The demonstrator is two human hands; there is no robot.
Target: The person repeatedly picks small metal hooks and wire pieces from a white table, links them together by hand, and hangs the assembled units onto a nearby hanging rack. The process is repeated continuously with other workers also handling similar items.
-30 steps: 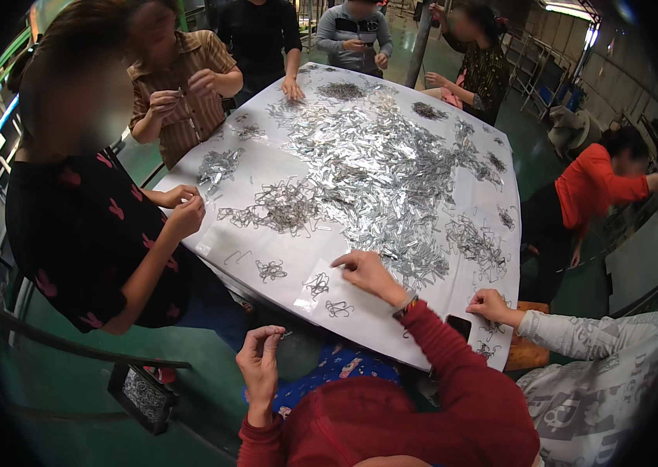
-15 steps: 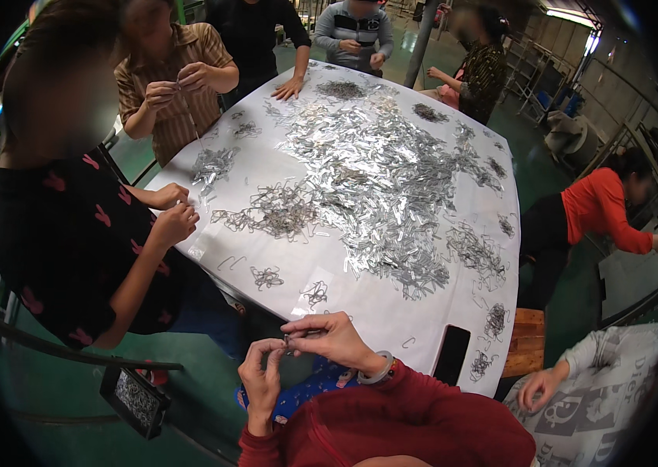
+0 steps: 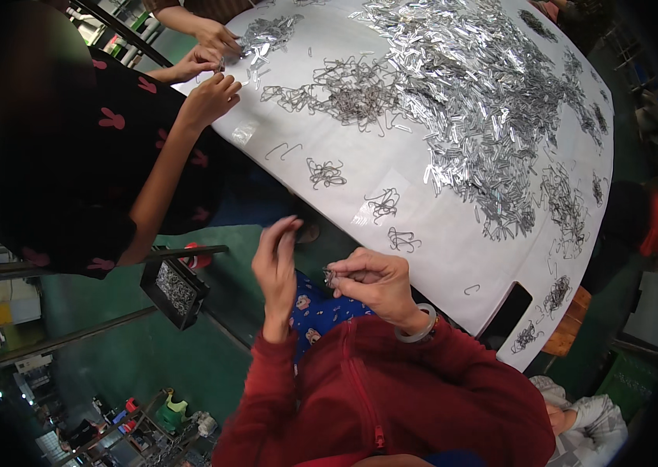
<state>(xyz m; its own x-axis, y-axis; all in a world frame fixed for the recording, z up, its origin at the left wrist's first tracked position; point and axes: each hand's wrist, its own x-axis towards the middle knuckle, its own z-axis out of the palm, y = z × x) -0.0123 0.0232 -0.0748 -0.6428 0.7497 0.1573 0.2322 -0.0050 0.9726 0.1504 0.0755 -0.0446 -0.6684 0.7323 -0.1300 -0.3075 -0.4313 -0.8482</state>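
Nearest of all, here's the maroon jacket (image 3: 414,389), its zip running down the front, and out of its right sleeve, past a pale bangle (image 3: 425,333), comes the right hand (image 3: 379,280). Thumb and fingertips pinch narrowly on a small metal piece (image 3: 329,276), held up just short of the table's edge; its exact shape is too small to make out. Beside it the left hand (image 3: 274,265) is raised, fingers bent and close together, slightly blurred, and I cannot tell whether anything sits between them.

Off to the left, a black tray (image 3: 195,298) holds small silvery bits. Over on the white table (image 3: 438,268), a dark phone (image 3: 507,310) lies by the near edge, and just beyond the hands comes a little cluster of wire hooks (image 3: 404,240), with more clusters past it.

Farther in, a bigger hook tangle (image 3: 360,93) touches the broad heap of silver strips (image 3: 469,101). And at the left edge, a co-worker in a rabbit-patterned black top (image 3: 111,156) has both hands close together, near another person's hand (image 3: 218,36).
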